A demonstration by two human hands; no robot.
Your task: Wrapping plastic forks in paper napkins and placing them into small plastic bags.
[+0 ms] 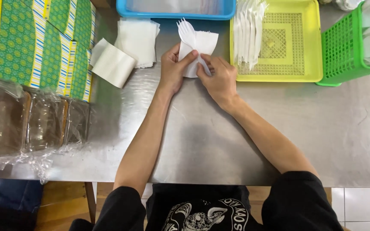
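Both hands met at the far middle of the steel table (pixel 305 128); the left hand (pixel 173 68) pinched a white napkin (pixel 202 45) shut around white plastic cutlery (pixel 186 31), while the right hand (pixel 220 79) pressed its fold, fingers closed; spare napkins (pixel 138 40) and a yellow tray (pixel 305 64) lay within reach.

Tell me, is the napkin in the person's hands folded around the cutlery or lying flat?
Folded: both hands pinch the white napkin around a plastic fork.
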